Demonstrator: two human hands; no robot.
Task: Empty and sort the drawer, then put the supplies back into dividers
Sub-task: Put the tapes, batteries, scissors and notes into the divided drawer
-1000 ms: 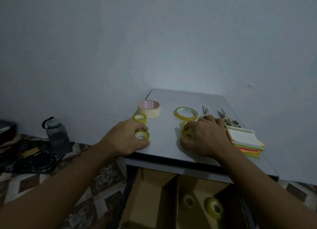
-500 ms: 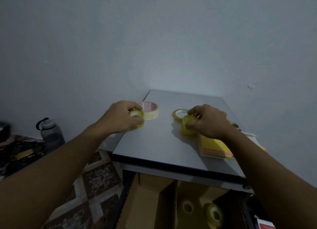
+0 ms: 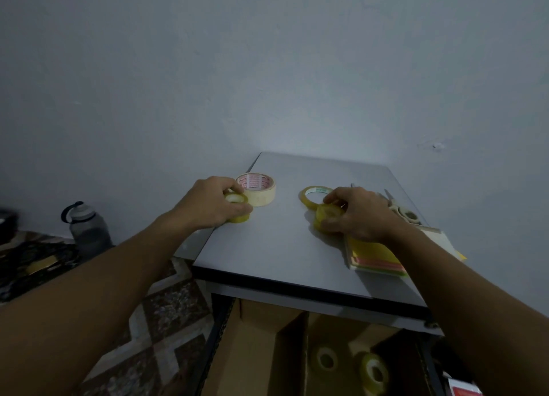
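On the tabletop (image 3: pixel 282 247), above the open divided drawer (image 3: pixel 261 351) holding two tape rolls (image 3: pixel 326 360), your left hand (image 3: pixel 208 207) gripped a small yellow roll (image 3: pixel 236 200) just beside the masking tape (image 3: pixel 261 192); your right hand (image 3: pixel 359 217) gripped a second yellow roll (image 3: pixel 328 213).

Dim, bluish light on you here. The brightest patch sits on the wall (image 3: pixel 297 113) just above the table (image 3: pixel 282 247), fading to murk at the corners. A soft shadow pools beside your right hand (image 3: pixel 359 214) and its right yellow roll (image 3: pixel 325 214). The left yellow roll (image 3: pixel 237 201) in your left hand (image 3: pixel 208 205) looks muddy too. Down in the drawer (image 3: pixel 258 351), everything's dark and smeared. Your forearms balloon toward the bottom edge, pure wide-angle stretch.
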